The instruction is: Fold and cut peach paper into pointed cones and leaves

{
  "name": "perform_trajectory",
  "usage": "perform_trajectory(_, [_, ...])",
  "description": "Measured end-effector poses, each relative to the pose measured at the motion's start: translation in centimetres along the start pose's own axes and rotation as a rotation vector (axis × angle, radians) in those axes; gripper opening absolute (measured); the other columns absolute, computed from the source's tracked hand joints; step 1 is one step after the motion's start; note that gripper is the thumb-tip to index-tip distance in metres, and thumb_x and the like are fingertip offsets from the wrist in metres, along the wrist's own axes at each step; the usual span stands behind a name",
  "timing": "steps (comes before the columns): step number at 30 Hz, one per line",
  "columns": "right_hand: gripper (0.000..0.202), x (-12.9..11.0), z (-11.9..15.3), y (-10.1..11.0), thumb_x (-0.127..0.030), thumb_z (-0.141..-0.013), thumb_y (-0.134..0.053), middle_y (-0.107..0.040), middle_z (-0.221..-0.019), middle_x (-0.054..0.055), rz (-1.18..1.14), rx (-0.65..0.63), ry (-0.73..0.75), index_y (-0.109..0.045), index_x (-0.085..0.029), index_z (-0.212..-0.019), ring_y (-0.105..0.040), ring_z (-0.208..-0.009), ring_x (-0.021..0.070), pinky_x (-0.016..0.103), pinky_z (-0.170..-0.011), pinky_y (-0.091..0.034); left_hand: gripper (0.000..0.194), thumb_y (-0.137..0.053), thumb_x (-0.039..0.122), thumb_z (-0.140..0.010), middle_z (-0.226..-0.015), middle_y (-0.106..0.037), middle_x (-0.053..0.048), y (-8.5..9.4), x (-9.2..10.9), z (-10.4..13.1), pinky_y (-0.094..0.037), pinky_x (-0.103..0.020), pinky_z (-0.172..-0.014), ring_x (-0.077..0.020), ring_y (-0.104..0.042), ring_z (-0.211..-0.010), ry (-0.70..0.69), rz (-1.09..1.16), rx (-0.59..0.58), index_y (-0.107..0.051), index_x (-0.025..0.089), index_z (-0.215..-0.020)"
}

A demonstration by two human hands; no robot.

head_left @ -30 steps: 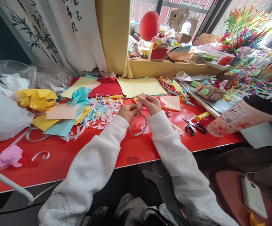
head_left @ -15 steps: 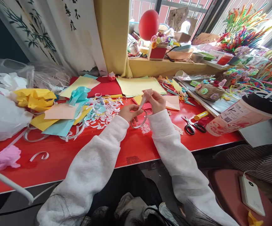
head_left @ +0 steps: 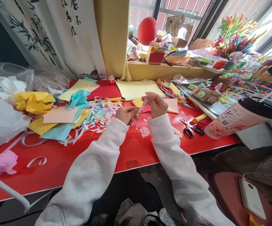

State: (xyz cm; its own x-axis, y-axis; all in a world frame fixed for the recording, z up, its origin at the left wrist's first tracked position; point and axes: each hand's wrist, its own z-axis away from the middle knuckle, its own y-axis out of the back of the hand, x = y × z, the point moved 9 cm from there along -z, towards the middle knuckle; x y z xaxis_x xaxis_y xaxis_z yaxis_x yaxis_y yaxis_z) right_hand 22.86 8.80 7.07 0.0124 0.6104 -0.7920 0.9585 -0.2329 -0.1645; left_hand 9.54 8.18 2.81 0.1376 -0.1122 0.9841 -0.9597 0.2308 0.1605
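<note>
Over the red table [head_left: 136,147], my left hand [head_left: 126,115] pinches the lower end of a pale pink paper strip [head_left: 143,105]. The strip's upper end is between the closed fingers of my right hand [head_left: 158,106]. By the left fingertips hangs a thin curled band [head_left: 139,116], perhaps tape; fingers hide part of it. Just behind the hands lie a yellow paper piece [head_left: 137,103] and a pink-red one [head_left: 146,109]. A pale peach sheet [head_left: 172,105] sits beyond the right wrist.
Black-handled scissors [head_left: 189,129], a yellow glue stick [head_left: 199,118] and a tilted drink cup [head_left: 239,119] stand to the right. Shredded paper [head_left: 100,117], coloured sheets [head_left: 59,115] and a white plastic bag [head_left: 1,116] crowd the left. Yellow sheets [head_left: 138,88] lie behind.
The round band below my hands has turned and now shows as a smaller curl by the left fingertips. Both hands still pinch the strip; the view has shifted slightly.
</note>
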Motion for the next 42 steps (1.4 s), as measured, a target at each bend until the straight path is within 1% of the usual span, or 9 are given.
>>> perform_trajectory(5, [0.019,-1.6,0.3,0.6,-0.032,-0.069,-0.055,-0.063,-0.069,0.001,0.096,0.074,0.119,-0.059,-0.017,-0.080,-0.062,-0.066,0.0125,0.028,-0.066,-0.053,0.025,-0.052,0.035,-0.069,-0.049,-0.053,0.003,0.8,0.9,0.1,-0.025,-0.017,-0.025,-0.0040,-0.037,-0.026,-0.015,-0.024,0.032,-0.060,0.015,-0.081])
perform_trajectory(8, [0.017,-2.2,0.4,0.9,-0.030,-0.068,-0.056,-0.063,-0.071,0.001,0.067,0.117,0.167,-0.059,-0.016,-0.077,-0.062,-0.065,0.0122,0.027,-0.065,-0.053,0.028,-0.052,0.037,-0.068,-0.049,-0.054,0.003,0.9,1.2,0.2,-0.026,-0.017,-0.026,-0.0044,-0.037,-0.026,-0.032,-0.045,0.025,-0.059,0.015,-0.083])
perform_trajectory(14, [0.015,-1.7,0.3,0.4,-0.029,-0.068,-0.056,-0.062,-0.072,0.001,-0.029,0.068,0.107,-0.058,-0.016,-0.076,-0.062,-0.065,0.0126,0.029,-0.065,-0.053,0.036,-0.050,0.044,-0.069,-0.046,-0.053,0.004,0.5,0.7,0.4,-0.027,-0.017,-0.026,-0.0055,-0.037,-0.024,0.009,-0.132,0.042,-0.056,0.016,-0.090])
perform_trajectory(19, [0.019,-1.4,0.3,0.1,-0.032,-0.069,-0.055,-0.062,-0.070,0.001,-0.006,0.022,0.052,-0.057,-0.017,-0.079,-0.062,-0.066,0.0130,0.029,-0.065,-0.053,0.039,-0.049,0.046,-0.070,-0.039,-0.048,0.006,0.4,0.8,0.4,-0.028,-0.019,-0.030,-0.0068,-0.036,-0.024,0.019,-0.212,0.072,-0.056,0.019,-0.098])
perform_trajectory(23, [0.019,-1.9,0.3,0.1,-0.033,-0.069,-0.054,-0.062,-0.068,0.001,0.034,0.021,0.067,-0.057,-0.016,-0.078,-0.061,-0.065,0.0122,0.029,-0.066,-0.052,0.036,-0.048,0.048,-0.070,-0.035,-0.043,0.005,1.1,2.1,0.7,-0.033,-0.019,-0.041,-0.0080,-0.042,-0.034,-0.105,-0.432,0.186,-0.062,0.021,-0.090])
perform_trajectory(28, [0.020,-2.2,0.4,0.5,-0.034,-0.068,-0.055,-0.062,-0.068,0.000,0.008,0.089,0.091,-0.057,-0.016,-0.076,-0.061,-0.062,0.0119,0.029,-0.063,-0.053,0.038,-0.043,0.051,-0.071,-0.049,-0.053,0.001,1.2,3.5,1.3,-0.034,-0.021,-0.050,-0.0092,-0.046,-0.046,-0.263,-0.645,0.265,-0.064,0.024,-0.088])
perform_trajectory(33, [0.021,-1.8,0.3,0.5,-0.033,-0.068,-0.055,-0.062,-0.067,0.001,-0.051,0.088,0.068,-0.057,-0.016,-0.079,-0.061,-0.061,0.0130,0.030,-0.058,-0.054,0.035,-0.045,0.050,-0.070,-0.046,-0.050,0.002,0.7,3.2,1.1,-0.035,-0.020,-0.049,-0.0088,-0.046,-0.045,-0.235,-0.524,0.168,-0.062,0.021,-0.081])
perform_trajectory(39, [0.020,-2.3,0.2,0.6,-0.034,-0.069,-0.054,-0.061,-0.067,0.001,-0.019,0.081,0.101,-0.057,-0.016,-0.078,-0.061,-0.062,0.0121,0.029,-0.061,-0.054,0.022,-0.055,0.038,-0.067,-0.078,-0.057,-0.001,0.8,4.5,1.3,-0.039,-0.020,-0.054,-0.0074,-0.048,-0.054,-0.332,-0.429,0.171,-0.060,0.017,-0.069])
perform_trajectory(42, [0.020,-2.4,0.3,0.4,-0.035,-0.068,-0.055,-0.061,-0.067,0.001,-0.023,0.066,0.094,-0.057,-0.017,-0.077,-0.060,-0.061,0.0123,0.029,-0.060,-0.054,0.022,-0.055,0.039,-0.067,-0.066,-0.057,0.000,0.7,3.8,1.1,-0.037,-0.020,-0.053,-0.0085,-0.048,-0.053,-0.259,-0.435,0.140,-0.059,0.017,-0.070])
